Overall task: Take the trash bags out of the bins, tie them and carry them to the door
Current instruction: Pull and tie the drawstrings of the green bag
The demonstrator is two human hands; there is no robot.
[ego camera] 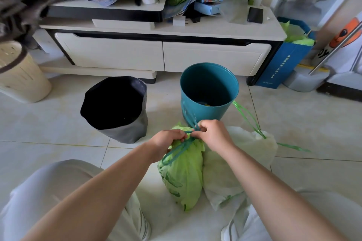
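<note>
Tying the green bag (pixel 183 178) on the floor between the knees, its long axis running from the viewer toward the teal bin (pixel 209 92). The gathered neck lies directly under both hands: left hand (pixel 166 143) and right hand (pixel 213 135) each pinch the drawstring (pixel 176 152) with fingers pressed together, equally near. A white bag (pixel 239 162) touches its right side. Dark print on the bags and the writing on the blue paper bag (pixel 282 64) are unreadable
</note>
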